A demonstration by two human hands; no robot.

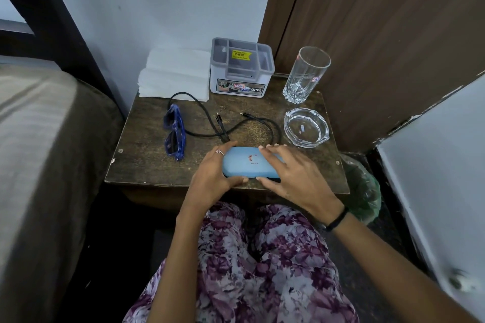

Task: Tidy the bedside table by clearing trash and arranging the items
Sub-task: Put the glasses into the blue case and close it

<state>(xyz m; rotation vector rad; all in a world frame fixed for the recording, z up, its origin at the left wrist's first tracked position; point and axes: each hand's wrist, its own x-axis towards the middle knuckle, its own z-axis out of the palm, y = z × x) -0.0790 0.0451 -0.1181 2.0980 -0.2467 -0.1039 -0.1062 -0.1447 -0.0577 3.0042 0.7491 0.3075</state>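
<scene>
The person is wearing a loose garment (262, 270) printed with purple and maroon flowers on a pale grey-lilac ground, draping over both knees. Both forearms are showing bare, with no sleeves reaching them. The left hand (212, 173) is wearing a small silver ring (219, 152) with a pinkish stone on one finger. The right hand (294, 178) is wearing a thin black band (337, 219) around its wrist.

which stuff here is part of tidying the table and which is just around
Part of the job: blue case held by left hand and right hand; sunglasses; cable; tissues; organizer; glass; ashtray.

Just around: bed; green bag on the floor; door.
</scene>
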